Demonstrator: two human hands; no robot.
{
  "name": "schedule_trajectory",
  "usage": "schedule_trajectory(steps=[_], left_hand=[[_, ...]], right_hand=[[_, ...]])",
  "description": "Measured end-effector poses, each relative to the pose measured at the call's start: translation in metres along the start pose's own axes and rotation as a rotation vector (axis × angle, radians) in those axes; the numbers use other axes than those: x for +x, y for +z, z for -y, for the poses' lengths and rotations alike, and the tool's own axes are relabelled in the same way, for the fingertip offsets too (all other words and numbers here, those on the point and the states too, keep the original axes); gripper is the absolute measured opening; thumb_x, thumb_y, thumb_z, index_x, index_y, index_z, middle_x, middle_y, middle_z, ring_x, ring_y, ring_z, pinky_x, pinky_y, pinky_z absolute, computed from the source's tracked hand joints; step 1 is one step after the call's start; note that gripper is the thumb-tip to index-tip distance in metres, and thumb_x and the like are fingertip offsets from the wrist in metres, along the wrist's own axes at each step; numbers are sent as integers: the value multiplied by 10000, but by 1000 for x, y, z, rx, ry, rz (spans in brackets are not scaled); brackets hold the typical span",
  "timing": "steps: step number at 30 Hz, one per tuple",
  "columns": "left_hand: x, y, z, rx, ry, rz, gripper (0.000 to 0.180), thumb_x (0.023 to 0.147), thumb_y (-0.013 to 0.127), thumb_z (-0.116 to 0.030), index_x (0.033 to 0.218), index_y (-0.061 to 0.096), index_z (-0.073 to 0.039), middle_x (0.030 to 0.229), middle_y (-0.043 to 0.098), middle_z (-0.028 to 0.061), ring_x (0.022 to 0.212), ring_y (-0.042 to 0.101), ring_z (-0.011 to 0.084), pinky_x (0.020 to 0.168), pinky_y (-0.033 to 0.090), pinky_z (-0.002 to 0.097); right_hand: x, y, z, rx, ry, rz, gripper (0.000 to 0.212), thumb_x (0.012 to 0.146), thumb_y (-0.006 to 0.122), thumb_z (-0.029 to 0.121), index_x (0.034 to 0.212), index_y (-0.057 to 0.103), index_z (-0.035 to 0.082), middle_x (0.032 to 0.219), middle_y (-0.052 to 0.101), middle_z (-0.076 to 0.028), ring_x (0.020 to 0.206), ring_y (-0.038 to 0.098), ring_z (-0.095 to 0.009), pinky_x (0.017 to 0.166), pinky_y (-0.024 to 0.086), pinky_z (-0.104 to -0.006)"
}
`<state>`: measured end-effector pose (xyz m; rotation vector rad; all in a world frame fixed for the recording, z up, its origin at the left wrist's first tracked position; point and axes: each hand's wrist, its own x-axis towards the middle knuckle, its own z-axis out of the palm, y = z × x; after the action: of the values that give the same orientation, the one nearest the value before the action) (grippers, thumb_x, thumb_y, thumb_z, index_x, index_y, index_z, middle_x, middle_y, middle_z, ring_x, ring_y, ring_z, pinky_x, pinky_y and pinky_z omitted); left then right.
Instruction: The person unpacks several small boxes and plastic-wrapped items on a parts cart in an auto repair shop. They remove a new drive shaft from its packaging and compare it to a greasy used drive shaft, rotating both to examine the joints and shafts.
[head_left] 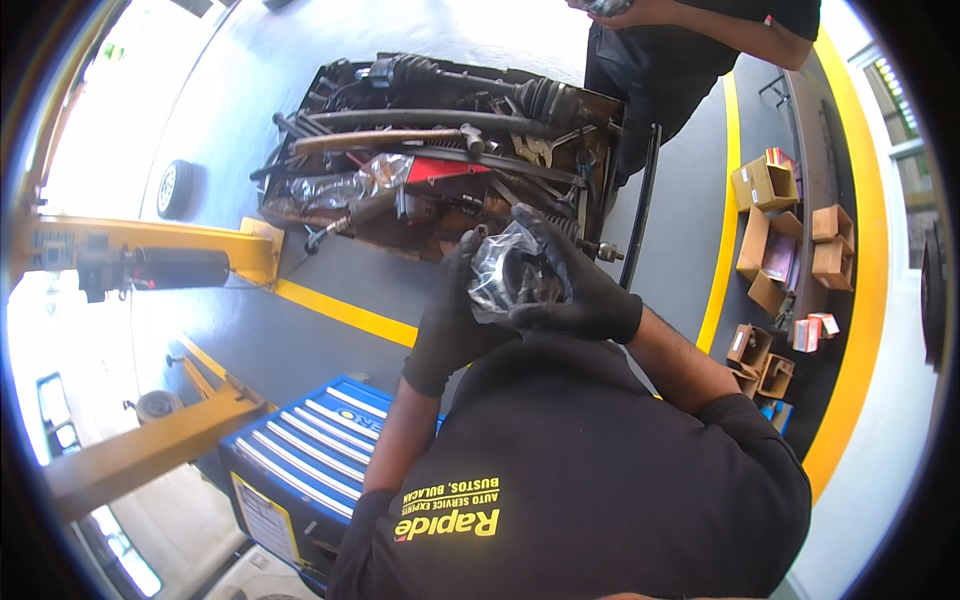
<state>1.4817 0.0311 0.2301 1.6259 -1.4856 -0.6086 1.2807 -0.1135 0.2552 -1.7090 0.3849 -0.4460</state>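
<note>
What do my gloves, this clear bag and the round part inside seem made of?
Gloves: matte black, probably rubber or coated fabric, judging by the close fit. Clear bag: likely plastic film, see-through with shiny crinkles. Round part: perhaps metal, dark with a silvery glint at its rim, but the bag partly obscures it.

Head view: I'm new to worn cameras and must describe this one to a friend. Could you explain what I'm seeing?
There is no robot here, just a person working. A fisheye camera on their head looks down, so straight edges bend near the rim. The left hand and right hand, both in black gloves, share a grip on a plastic-wrapped part; its exact kind is hard to tell. Beyond them, a dark open box is piled with metal parts. Another person stands by its far right, and a blue tool chest stands at the lower left.
</note>
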Motion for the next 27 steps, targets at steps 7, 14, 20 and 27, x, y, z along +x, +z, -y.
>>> schedule_trajectory(steps=[7,14,20,27], left_hand=[[57,-25,33,-320,-92,13,962,691,1019,-97,1486,485,-5,1388,653,153,1263,670,246,1074,562,401],[84,-38,72,-323,21,129,956,679,1039,-162,1461,515,1,1344,703,158,1211,708,232,1034,583,393],[116,-69,95,-355,124,271,1097,641,1045,-169,1545,448,4,1394,670,194,1290,678,320,1105,546,434],[157,-139,149,-353,308,384,1048,670,1022,-191,1546,478,-5,1408,660,208,1280,675,372,1081,537,449]], right_hand=[[34,4,-17,412,17,-214,973,991,790,250,1714,177,32,1660,380,-213,1535,399,-281,1239,380,-439],[54,24,-35,597,165,-276,655,1044,696,113,1615,385,33,1499,562,-117,1311,585,-175,1064,529,-361],[85,58,-27,384,252,-537,488,1060,684,82,1511,505,28,1326,675,-95,1162,655,-126,982,563,-313],[150,116,-23,365,260,-718,520,1068,676,86,1542,482,-6,1399,648,-141,1218,669,-176,1063,553,-361]])
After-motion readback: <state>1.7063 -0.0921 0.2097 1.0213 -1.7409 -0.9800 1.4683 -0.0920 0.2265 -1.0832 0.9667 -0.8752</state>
